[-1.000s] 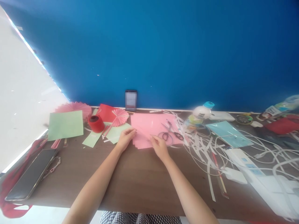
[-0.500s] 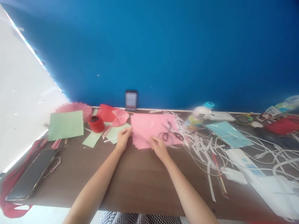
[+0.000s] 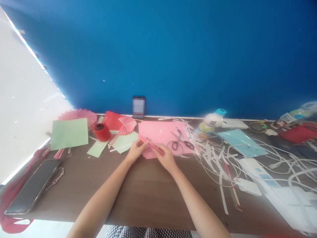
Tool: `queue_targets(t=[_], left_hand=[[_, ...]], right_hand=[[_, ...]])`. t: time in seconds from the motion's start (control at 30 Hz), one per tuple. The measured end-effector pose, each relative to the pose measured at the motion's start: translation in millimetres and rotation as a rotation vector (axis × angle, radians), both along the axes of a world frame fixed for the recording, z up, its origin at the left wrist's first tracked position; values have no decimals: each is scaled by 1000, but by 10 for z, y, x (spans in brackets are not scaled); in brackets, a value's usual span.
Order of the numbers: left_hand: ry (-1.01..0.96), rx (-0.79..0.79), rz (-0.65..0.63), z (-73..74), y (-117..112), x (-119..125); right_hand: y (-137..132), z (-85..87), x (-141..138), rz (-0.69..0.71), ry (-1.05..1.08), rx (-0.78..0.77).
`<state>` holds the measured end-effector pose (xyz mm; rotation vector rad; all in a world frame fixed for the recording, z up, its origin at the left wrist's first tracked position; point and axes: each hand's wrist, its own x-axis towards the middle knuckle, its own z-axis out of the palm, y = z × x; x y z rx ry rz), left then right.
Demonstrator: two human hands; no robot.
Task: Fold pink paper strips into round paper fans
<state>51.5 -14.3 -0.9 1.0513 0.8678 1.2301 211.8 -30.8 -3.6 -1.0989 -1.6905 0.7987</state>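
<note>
Between my two hands is a narrow folded strip of pink paper [image 3: 151, 144], tilted down to the right. My left hand [image 3: 136, 149] pinches its left end and my right hand [image 3: 165, 157] grips its right end. Beneath and behind it lie pink paper sheets [image 3: 160, 128] on the desk. A pair of scissors [image 3: 178, 141] rests on those sheets, right of my right hand. Left of my left hand are a pale green sheet [image 3: 125, 141], a small pleated pink fan [image 3: 127, 125] and a red spool [image 3: 102, 132].
White paper strips [image 3: 213, 155] and tangled cables lie to the right, with a bottle [image 3: 210, 123], a teal packet [image 3: 242, 142] and a power strip [image 3: 260, 173]. A large phone [image 3: 32, 186] lies at left; a small device [image 3: 138, 107] leans on the blue wall [image 3: 158, 59].
The pink paper in my hands has turned and now shows as a narrow folded strip. My hands have come slightly closer to each other; the other things stay put.
</note>
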Motion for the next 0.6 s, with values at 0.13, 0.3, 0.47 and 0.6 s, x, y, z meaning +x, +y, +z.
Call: queue_targets(t=[0.13,0.3,0.47,0.6], left_hand=[[19,3,-32,-20,16,-34],[-66,-54,-114,-20,22,-57],[-79,-96,-102,-31,1,-46],[-51,-117,-91,-47,-4,-27]], right_hand=[[6,5,8,11,51,-134],[59,-3,36,-38,132,-223],[9,-21,12,-134,35,-107],[-71,-35,-24,-163,-223,204]])
